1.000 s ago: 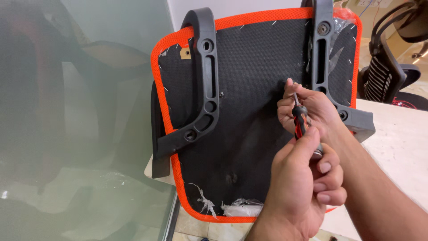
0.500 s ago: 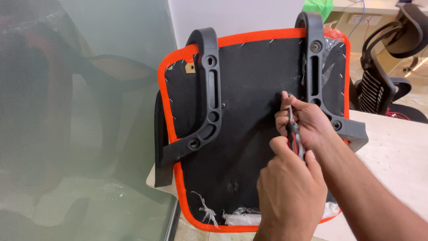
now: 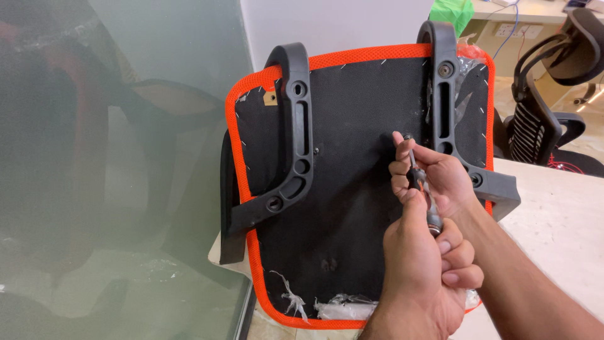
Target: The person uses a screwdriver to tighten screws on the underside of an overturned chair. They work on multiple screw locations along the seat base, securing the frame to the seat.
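Orange-edged black fabric chair seat [image 3: 352,189] stands on edge on the pale bench [image 3: 553,220], underside facing; left hand [image 3: 425,277] clamps the black-handled screwdriver [image 3: 420,186] handle, right hand [image 3: 434,176] pinches its shaft, steadying the tip.

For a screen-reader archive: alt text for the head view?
Two hands, the left hand and right hand, hold a screwdriver against the black underside of an orange-edged chair seat propped on a table.

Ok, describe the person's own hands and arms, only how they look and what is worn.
Both the left hand and the right hand are bare: no gloves, rings or watch visible. The forearms are bare too, with no sleeves in view. Fingernails are short.
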